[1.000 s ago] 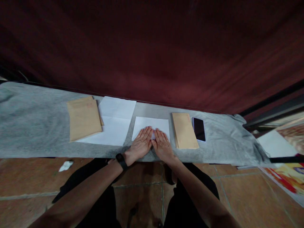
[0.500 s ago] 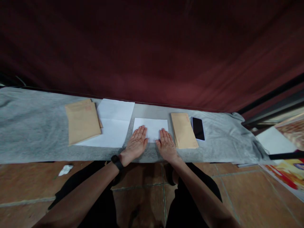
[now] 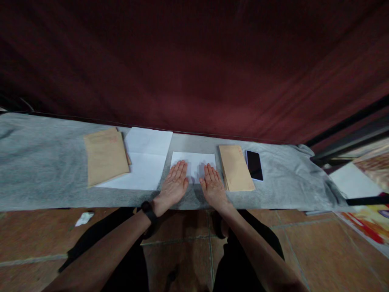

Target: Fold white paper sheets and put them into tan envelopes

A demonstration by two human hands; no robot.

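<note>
A small white sheet of paper [image 3: 193, 159] lies on the grey cloth in front of me. My left hand [image 3: 175, 183] rests flat, its fingers straight over the sheet's left part. Over the right part lies my right hand [image 3: 213, 185], also flat with fingers stretched out. Neither hand holds anything. Just right of my right hand is a stack of brown envelopes [image 3: 236, 168]. Larger white sheets [image 3: 147, 160] lie to the left of my left hand, partly under other brown envelopes [image 3: 105, 158].
A dark-screened phone [image 3: 254, 165] lies right of the envelope stack. The narrow surface is covered by grey cloth [image 3: 54, 162], with a dark red curtain [image 3: 194, 81] behind it. A crumpled white scrap [image 3: 84, 219] is on the tiled floor.
Both hands stay almost in place on the small sheet. Their shadows on the paper look a little larger and darker. The view has shifted very slightly.
</note>
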